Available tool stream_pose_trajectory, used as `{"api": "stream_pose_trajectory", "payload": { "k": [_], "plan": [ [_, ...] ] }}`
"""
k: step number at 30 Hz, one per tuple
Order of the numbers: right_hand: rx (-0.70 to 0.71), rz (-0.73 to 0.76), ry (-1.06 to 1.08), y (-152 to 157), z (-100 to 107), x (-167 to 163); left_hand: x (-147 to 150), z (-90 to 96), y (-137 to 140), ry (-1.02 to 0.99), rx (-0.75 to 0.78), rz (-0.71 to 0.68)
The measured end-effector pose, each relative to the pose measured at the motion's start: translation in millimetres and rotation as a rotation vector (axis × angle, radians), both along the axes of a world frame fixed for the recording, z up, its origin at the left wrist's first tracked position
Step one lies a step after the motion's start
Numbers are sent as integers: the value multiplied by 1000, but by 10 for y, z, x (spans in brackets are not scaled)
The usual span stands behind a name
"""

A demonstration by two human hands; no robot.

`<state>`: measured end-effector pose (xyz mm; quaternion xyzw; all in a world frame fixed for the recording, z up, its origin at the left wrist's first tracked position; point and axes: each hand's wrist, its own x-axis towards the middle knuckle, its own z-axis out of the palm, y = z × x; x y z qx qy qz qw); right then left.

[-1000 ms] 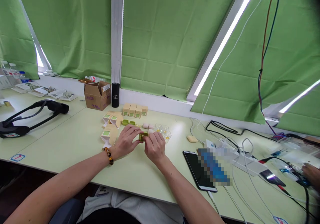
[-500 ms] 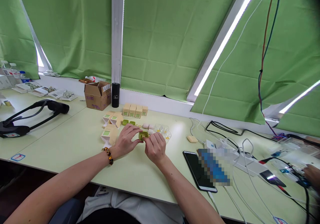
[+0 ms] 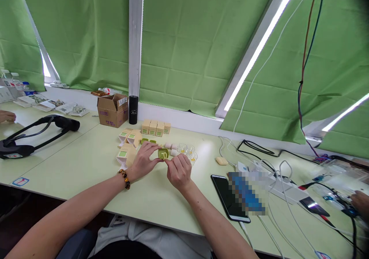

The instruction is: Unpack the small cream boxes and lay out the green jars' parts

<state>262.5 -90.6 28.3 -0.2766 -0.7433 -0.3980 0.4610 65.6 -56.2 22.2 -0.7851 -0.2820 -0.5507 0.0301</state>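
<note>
Between the hands, the green case [image 3: 163,151] is gripped by left hand [image 3: 144,161] fingers at eleven and seven o'clock, likely exposing its hollow; right hand [image 3: 179,171] fingers, nearly closed, seemingly pinch a pale strip [image 3: 165,155] at its six.

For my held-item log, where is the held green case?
The green case is below, slightly left of, the head view's centre, in the left hand, the right hand at its lower edge.
</note>
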Motion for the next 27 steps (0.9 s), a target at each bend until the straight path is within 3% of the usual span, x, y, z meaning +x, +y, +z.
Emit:
{"api": "stream_pose_trajectory", "payload": {
  "k": [7,13,22,27],
  "plan": [
    [-29,28,59,-3,29,36,-37,32,53,-70,-73,56],
    [-247,-2,223,206,-5,133,-104,69,111,-280,-292,146],
    [-645,-263,46,827,-172,-18,-98,185,162,-647,-646,-63],
    [-709,-322,11,1024,-280,-152,-97,179,188,-687,-736,-89]
  ]
}}
